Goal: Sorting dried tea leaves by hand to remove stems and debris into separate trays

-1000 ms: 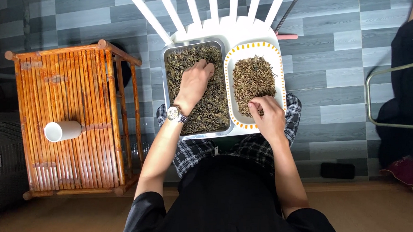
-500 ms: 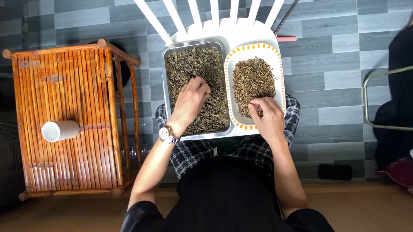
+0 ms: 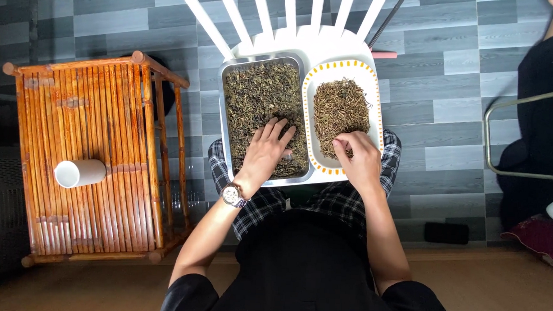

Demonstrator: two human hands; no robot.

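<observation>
A metal tray (image 3: pixel 225 113) full of dark dried leaves stands on a white plastic chair (image 3: pixel 331 43) in front of me. Beside it on the right is a white oval dish (image 3: pixel 375 97) with a yellow-dotted rim, holding a heap of brown dried stems. My left hand (image 3: pixel 265 152), with a wristwatch, lies flat in the leaves at the tray's near end, fingers spread. My right hand (image 3: pixel 354 156) rests at the near end of the dish, its fingertips pinched in the stems.
A bamboo stool (image 3: pixel 90 160) stands at the left with a white cup (image 3: pixel 80 173) lying on its side. A metal chair frame (image 3: pixel 516 138) and another person's dark clothing (image 3: pixel 546 92) are at the right. Grey plank floor surrounds the chair.
My left hand has slid from the middle of the tray back toward its near end. The right hand has stayed at the dish's near end.
</observation>
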